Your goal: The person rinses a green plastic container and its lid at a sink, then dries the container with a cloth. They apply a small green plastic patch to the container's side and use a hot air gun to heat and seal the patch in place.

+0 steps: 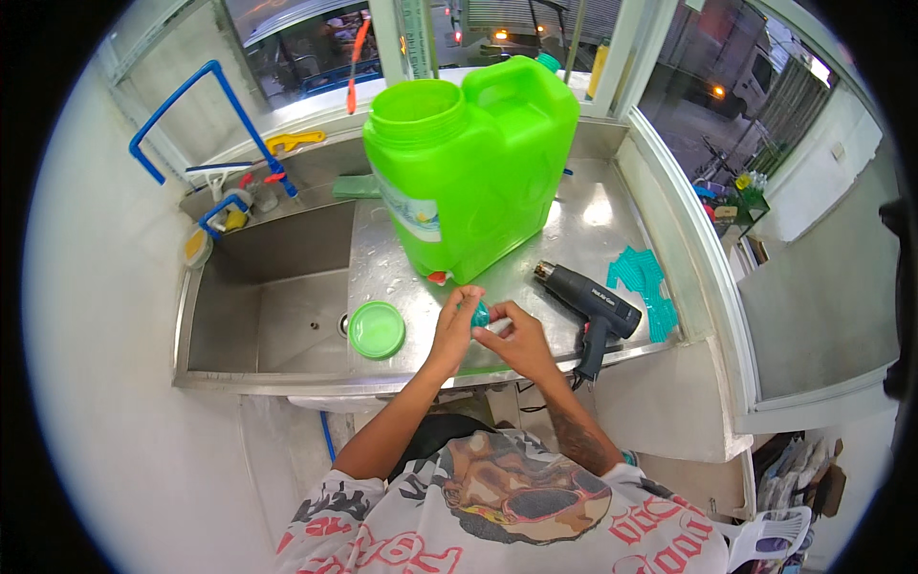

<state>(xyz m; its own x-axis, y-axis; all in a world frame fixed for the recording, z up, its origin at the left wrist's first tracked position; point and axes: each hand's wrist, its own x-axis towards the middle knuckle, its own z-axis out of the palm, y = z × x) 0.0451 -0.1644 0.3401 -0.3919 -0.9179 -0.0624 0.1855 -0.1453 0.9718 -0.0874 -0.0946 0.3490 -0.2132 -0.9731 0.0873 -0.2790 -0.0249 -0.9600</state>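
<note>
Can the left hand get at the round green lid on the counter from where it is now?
Probably yes. The green lid lies flat beside the sink, just left of the left hand, with bare steel between. That hand, though, is busy pinching a small teal piece together with the right hand.

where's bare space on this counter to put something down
Bare steel lies behind the heat gun, between the green jug and the teal pieces by the right rim. The sink basin is bare too. It is crowded at the front: the green lid, then both hands on a small teal piece.
</note>
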